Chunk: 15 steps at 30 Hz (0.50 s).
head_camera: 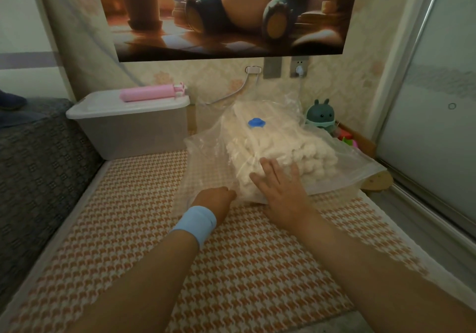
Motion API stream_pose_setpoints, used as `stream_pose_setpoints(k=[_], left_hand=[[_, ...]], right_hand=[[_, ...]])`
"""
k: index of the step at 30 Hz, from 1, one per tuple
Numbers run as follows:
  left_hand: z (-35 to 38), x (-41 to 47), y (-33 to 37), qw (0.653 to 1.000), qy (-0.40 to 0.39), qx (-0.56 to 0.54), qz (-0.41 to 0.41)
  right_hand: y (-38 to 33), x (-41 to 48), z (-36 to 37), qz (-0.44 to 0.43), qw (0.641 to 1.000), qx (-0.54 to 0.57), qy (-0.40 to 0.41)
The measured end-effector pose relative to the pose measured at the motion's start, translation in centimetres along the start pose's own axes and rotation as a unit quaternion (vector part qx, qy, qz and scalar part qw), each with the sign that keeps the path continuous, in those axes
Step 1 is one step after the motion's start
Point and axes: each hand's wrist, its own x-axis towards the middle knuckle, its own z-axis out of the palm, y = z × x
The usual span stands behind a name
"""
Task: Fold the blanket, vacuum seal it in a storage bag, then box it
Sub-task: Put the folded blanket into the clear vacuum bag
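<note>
A white fluffy blanket [273, 149] lies folded inside a clear plastic storage bag [345, 170] with a blue valve [255, 123] on top. The bag rests on the far part of an orange houndstooth mattress [154, 229]. My right hand [280, 191] lies flat, fingers spread, pressing on the near end of the bag over the blanket. My left hand [215, 200], with a light blue wristband, is closed on the near left edge of the bag. A lidded translucent grey plastic box [131, 129] stands at the far left, with a pink hand pump [149, 93] lying on its lid.
A grey sofa arm [38, 167] borders the mattress on the left. A teal toy figure [320, 114] and a wooden stool [377, 180] sit behind the bag at right. A sliding glass door [432, 126] runs along the right. Wall sockets [298, 68] and a cable are behind.
</note>
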Motion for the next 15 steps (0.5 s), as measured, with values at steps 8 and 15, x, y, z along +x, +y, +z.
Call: stream_pose_setpoints(k=[8,15], left_hand=[[-2.8,5.8,-2.6,0.999,-0.031,-0.045,0.002],[-7.1,13.4,-4.3,0.992,-0.074,-0.073,0.064]], right_hand=[[1.9,3.6,2.6,0.022,0.999,0.030,0.003],[6.7,9.2,5.3,0.035,0.997,0.063,-0.015]])
